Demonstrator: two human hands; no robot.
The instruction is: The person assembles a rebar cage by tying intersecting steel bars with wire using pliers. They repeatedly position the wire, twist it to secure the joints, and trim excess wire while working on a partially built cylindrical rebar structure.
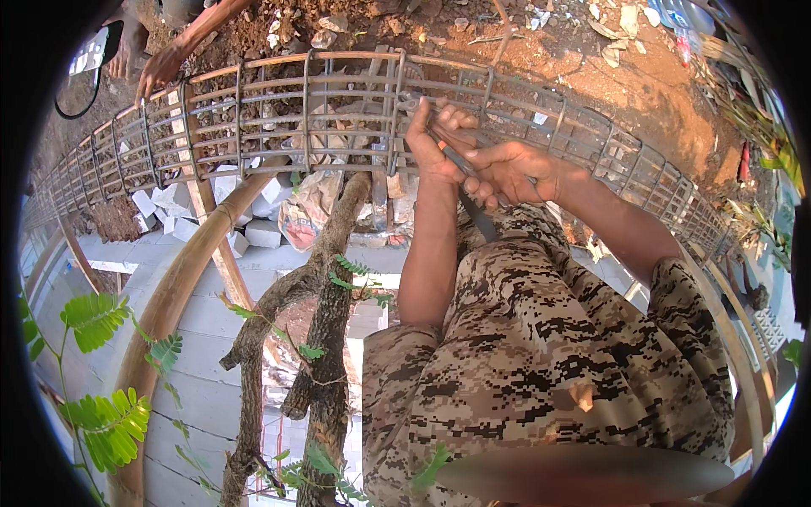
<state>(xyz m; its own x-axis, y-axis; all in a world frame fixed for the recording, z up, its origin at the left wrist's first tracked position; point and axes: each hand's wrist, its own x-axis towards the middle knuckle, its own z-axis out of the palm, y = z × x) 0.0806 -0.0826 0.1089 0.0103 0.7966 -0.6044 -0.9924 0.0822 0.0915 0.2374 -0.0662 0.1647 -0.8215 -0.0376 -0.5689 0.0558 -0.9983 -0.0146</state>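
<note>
My right hand point(514, 171) is closed around a slim hand tool point(478, 217) with dark handles and a touch of orange. Its working end is hidden, so its exact kind does not show. Just to the left, my left hand point(443, 139) is raised with curled fingers and its thumb up, close against the right one. What it pinches, if anything, is too small to make out. Both hands are at the near side of a long rebar cage point(355, 106), made of lengthwise bars with square stirrups around them.
At the upper left, another person's hand point(159, 72) rests at the cage. Wooden poles point(182, 279) and a rough tree trunk point(331, 313) rise on my left, with leafy twigs point(106, 418). Broken white blocks point(177, 203) and a crumpled sack point(311, 215) lie below the cage. Reddish soil point(574, 59) stretches beyond.
</note>
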